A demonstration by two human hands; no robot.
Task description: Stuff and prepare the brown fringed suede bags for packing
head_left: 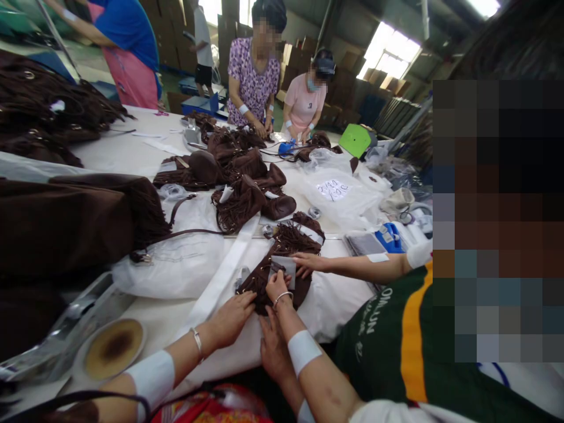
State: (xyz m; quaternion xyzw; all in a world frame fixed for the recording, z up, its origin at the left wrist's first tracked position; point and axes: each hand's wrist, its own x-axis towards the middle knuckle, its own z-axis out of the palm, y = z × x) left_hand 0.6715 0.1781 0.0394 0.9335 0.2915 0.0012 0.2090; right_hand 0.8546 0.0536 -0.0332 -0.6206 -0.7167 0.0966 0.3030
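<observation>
Both hands press flat on the brown fringed bag (282,276) near the table's (145,147) front edge: left hand (231,317) spread wide, right hand (273,349) open beside it. A co-worker's hands (282,288) crowd the same bag; fingers could tangle in the fringe, I judge.

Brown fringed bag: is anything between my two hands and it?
Nothing blocks the left hand, which touches the bag. A co-worker's hand with a bracelet lies on the bag beyond the right hand.
</observation>
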